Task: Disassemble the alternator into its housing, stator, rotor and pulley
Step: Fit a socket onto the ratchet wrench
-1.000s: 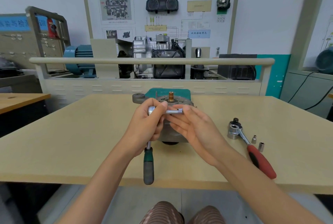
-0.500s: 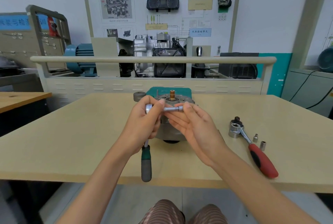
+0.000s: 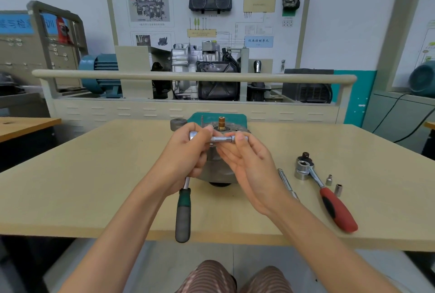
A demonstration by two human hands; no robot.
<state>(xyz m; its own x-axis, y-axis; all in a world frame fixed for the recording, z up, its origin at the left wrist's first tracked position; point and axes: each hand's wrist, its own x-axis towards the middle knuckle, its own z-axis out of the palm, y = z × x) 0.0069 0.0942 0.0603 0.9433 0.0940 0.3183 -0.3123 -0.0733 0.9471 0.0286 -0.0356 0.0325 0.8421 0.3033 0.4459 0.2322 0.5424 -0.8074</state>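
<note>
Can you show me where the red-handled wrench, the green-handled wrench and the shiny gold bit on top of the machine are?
Red-handled wrench [image 3: 337,211]: head view, on its red grip.
Green-handled wrench [image 3: 183,219]: head view, on its grey lower handle.
Gold bit [image 3: 221,122]: head view, on its upright side.

Beige worktable [image 3: 70,175]; white wall [image 3: 348,10] behind, training board [image 3: 207,10], gearbox display bench [image 3: 195,104], grey floor [image 3: 164,266].

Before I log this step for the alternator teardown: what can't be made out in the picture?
Head view only:
- Alternator body: mostly hidden behind both hands.
- Ratchet head and extension bar: partly covered by left hand and right hand; any fitted socket hidden.
- Two loose sockets: too small to size.
- Wall board text: blurred.
</note>
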